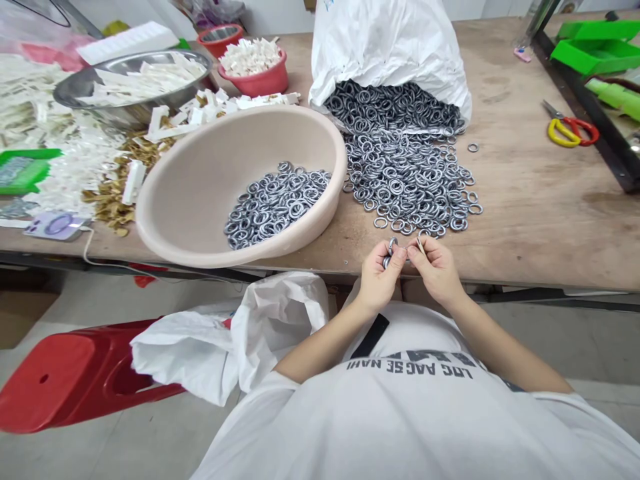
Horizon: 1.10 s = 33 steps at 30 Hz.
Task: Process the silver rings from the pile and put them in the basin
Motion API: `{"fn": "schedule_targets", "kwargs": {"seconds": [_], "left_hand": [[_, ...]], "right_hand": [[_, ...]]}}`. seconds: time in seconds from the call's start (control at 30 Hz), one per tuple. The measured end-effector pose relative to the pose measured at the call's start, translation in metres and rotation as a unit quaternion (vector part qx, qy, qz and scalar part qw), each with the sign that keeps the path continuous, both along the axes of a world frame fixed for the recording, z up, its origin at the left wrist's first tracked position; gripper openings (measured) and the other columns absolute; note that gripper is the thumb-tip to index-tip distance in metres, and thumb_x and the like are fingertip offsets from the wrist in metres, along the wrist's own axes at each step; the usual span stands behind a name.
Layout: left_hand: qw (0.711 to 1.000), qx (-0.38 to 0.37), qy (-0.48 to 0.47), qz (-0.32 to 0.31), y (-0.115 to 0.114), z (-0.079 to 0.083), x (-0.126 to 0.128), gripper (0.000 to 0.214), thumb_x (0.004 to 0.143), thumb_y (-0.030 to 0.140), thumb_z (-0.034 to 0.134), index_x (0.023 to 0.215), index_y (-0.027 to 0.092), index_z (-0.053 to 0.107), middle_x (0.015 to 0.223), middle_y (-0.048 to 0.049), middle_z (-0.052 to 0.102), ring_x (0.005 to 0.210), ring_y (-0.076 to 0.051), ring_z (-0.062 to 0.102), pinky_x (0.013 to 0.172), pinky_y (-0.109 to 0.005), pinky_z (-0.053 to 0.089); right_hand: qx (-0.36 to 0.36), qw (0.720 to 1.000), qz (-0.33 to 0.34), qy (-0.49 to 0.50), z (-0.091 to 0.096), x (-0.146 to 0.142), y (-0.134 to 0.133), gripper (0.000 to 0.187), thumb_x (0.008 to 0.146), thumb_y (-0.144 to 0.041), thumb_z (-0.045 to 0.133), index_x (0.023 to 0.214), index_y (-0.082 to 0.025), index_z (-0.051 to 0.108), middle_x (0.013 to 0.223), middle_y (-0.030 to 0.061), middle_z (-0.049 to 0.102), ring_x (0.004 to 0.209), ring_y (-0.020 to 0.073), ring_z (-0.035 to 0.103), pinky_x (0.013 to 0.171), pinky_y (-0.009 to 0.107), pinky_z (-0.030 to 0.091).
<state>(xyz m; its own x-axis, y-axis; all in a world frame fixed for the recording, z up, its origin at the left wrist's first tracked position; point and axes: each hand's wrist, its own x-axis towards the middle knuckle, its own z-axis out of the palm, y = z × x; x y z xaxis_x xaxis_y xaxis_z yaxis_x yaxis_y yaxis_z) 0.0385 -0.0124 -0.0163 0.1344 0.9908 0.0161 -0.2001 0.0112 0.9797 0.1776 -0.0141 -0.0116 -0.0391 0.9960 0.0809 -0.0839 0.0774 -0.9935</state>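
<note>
Close to the table's front edge, my left hand (381, 275) is closed around a few grey metal-looking rings (393, 244); one stands up between thumb and fingers, others sit lower in the grip. My right hand (438, 270) pinches what looks like another grey ring, seen nearly edge-on at its fingertips. The two hands almost meet, and what lies between their fingertips is too small to make out. Just beyond them spreads a heap of grey rings (405, 177), spilling from a white sack (385, 40). More loose rings (280, 203) lie inside a beige basin (180, 193) to the left.
Scissors (570, 132) with yellow and red handles lie at right, near green trays (595, 53). At left are a steel bowl (133, 107) of white strips, red bowls (260, 77), brass-coloured pieces (113, 200) and a phone (55, 225). Below stand a red stool (55, 380) and white bag (280, 327).
</note>
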Motion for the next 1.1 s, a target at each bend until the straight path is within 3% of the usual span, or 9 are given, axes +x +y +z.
{"fn": "schedule_targets", "kwargs": {"seconds": [0.43,0.63,0.77,0.93,1.1], "left_hand": [[0.997,-0.045,-0.068,0.007,0.005,0.01,0.002,0.042,0.085,0.059,0.067,0.085,0.018,0.057,0.067,0.0044,0.051,0.05,-0.005,0.04,0.046,-0.02,0.03],[0.996,-0.036,-0.083,0.007,0.007,0.011,0.002,0.042,0.086,0.059,0.067,0.083,0.018,0.058,0.066,0.0044,0.05,0.051,-0.005,0.04,0.047,-0.02,0.032],[0.997,-0.04,-0.066,-0.005,0.006,0.012,0.001,0.044,0.085,0.06,0.067,0.079,0.017,0.056,0.066,0.004,0.051,0.052,-0.005,0.041,0.048,-0.02,0.033],[0.995,-0.047,-0.042,-0.071,0.008,0.014,-0.003,0.043,0.087,0.057,0.067,0.076,0.016,0.058,0.06,0.004,0.051,0.049,-0.005,0.04,0.046,-0.019,0.03],[0.99,-0.092,-0.075,-0.071,0.008,0.019,-0.002,0.04,0.086,0.055,0.068,0.078,0.017,0.058,0.06,0.0042,0.051,0.049,-0.005,0.041,0.043,-0.018,0.029]], "right_hand": [[0.0,0.999,-0.01,0.034,0.011,-0.002,0.002,0.029,0.089,-0.05,0.068,0.097,-0.022,0.066,0.082,0.0,0.062,0.073,0.0139,0.056,0.066,0.027,0.048],[0.018,0.999,0.01,0.042,0.008,-0.01,0.001,0.027,0.083,-0.046,0.076,0.09,-0.024,0.063,0.081,-0.0009,0.065,0.072,0.0154,0.06,0.069,0.031,0.054],[0.018,0.998,0.002,0.063,0.009,-0.009,0.003,0.028,0.086,-0.047,0.074,0.082,-0.023,0.06,0.07,-0.003,0.06,0.06,0.0119,0.054,0.059,0.027,0.049],[-0.021,0.996,0.045,0.077,0.018,-0.006,0.005,0.042,0.083,-0.059,0.073,0.076,-0.022,0.054,0.06,-0.0052,0.052,0.046,0.0081,0.04,0.045,0.024,0.039],[-0.008,0.996,-0.003,0.087,0.022,-0.012,0.002,0.039,0.078,-0.052,0.08,0.093,-0.025,0.057,0.08,-0.0034,0.061,0.056,0.0107,0.056,0.051,0.026,0.053]]}}
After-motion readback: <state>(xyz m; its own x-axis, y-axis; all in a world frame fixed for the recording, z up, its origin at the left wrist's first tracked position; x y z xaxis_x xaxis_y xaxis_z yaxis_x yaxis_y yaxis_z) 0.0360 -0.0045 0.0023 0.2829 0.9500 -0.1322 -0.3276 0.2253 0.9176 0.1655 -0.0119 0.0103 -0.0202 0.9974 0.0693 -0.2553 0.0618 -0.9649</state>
